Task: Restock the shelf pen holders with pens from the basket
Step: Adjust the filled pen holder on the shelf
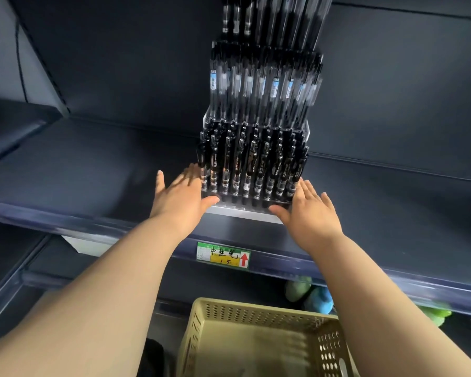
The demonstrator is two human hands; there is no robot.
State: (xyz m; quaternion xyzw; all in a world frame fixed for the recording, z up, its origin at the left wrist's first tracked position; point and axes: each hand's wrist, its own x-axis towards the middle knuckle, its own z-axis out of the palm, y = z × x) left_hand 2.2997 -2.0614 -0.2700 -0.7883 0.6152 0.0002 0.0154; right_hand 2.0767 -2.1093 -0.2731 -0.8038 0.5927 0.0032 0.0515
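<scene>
Nearest me, the basket (256,308) shows no pens in the part I can see, though it is blurred. On the shelf (93,172), the pen holder (245,212) looks full of black pens (256,164). My left hand (180,197) and right hand (310,210) flank its base, fingers straight, gripping nothing. Restocking seems nearly done; I judge only squaring the holder is left.

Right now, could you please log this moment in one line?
left hand: open, against left side of acrylic pen holder | right hand: open, against its right side | black pens: fill holder | beige basket: below shelf
</scene>
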